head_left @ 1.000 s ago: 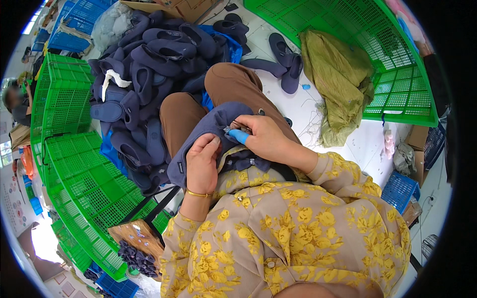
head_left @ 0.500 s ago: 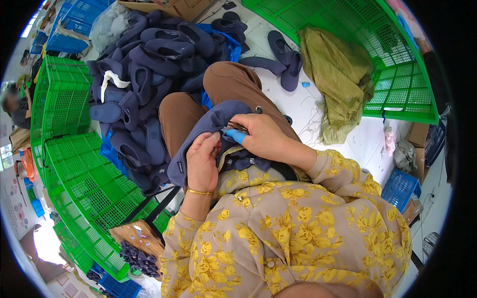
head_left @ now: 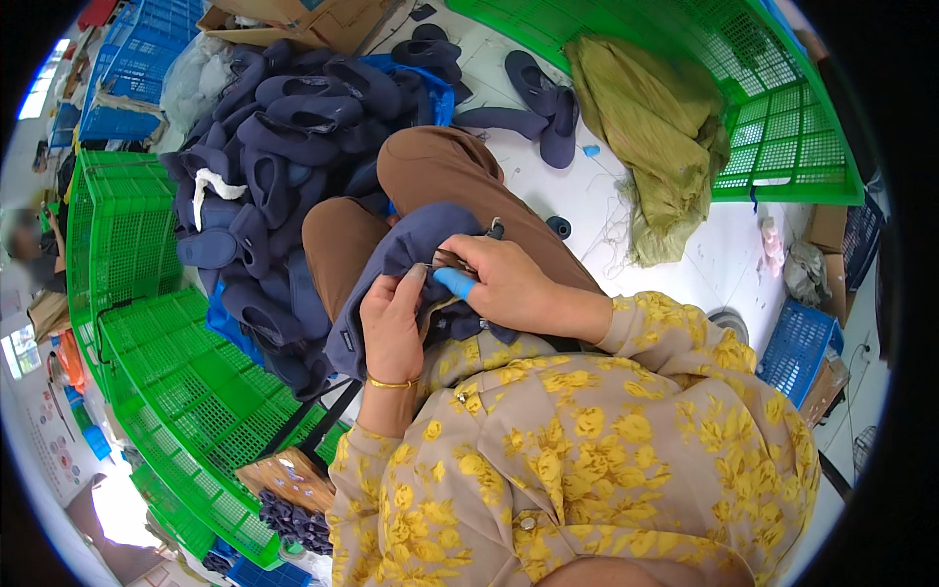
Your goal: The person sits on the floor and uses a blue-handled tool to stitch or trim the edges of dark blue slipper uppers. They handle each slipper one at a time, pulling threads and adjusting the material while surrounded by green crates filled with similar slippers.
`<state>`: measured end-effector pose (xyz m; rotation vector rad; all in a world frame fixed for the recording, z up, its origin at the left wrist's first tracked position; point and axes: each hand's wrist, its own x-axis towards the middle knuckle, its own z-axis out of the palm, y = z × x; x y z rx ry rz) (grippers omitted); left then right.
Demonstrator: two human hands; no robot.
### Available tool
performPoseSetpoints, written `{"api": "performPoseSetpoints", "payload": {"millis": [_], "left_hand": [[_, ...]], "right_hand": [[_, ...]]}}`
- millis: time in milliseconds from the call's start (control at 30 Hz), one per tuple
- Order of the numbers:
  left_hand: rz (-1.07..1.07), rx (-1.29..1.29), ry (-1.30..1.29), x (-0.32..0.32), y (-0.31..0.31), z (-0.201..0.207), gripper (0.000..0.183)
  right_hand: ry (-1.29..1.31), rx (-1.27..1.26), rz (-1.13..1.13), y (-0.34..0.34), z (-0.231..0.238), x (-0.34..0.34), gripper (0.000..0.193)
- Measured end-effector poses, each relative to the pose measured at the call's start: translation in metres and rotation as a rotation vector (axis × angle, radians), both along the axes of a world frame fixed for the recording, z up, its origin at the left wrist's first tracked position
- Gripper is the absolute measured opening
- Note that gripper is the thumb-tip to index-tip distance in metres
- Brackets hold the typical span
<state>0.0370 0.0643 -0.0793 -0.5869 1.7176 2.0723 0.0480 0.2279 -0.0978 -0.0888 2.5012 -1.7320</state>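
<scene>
A navy cloth slipper (head_left: 426, 227) rests across my lap, sole side away, with its opening toward me. My left hand (head_left: 393, 328), with a gold bracelet at the wrist, is closed on the slipper's edge, thumb and fingertips pinched together. Close against it, my right hand (head_left: 518, 289) is closed around a small dark metal tool (head_left: 497, 228), mostly hidden by the fingers, so its kind cannot be made out. A blue cover (head_left: 454, 283) wraps one digit of this hand. Both hands' fingertips meet at the slipper's edge.
A big heap of navy slippers (head_left: 303, 117) lies ahead to the left, beside green plastic crates (head_left: 186, 362). Several loose slippers (head_left: 558, 127) and an olive sack (head_left: 650, 127) lie on the floor ahead. Another green crate (head_left: 792, 137) stands far right; a dark thread spool (head_left: 558, 227) is beside my knee.
The view has shifted slightly. My right hand has tilted, and more of the dark tool shows beyond its knuckles. Both hands stay at the slipper's edge.
</scene>
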Motion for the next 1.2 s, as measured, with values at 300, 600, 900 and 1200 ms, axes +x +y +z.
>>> {"api": "performPoseSetpoints", "payload": {"millis": [300,600,900,1200], "left_hand": [[-0.079,0.306,0.024,0.002,-0.012,-0.001,0.021],[-0.119,0.317,0.052,0.004,-0.021,-0.010,0.024],[-0.105,0.325,0.052,0.005,-0.018,-0.009,0.023],[-0.097,0.349,0.042,0.005,-0.014,-0.002,0.017]], "right_hand": [[-0.153,-0.165,0.061,0.012,0.012,0.009,0.021],[-0.088,-0.175,0.110,0.011,0.008,0.011,0.033],[-0.093,-0.133,0.130,0.012,0.013,0.008,0.028],[-0.076,-0.066,0.114,0.002,0.004,0.009,0.021]]}}
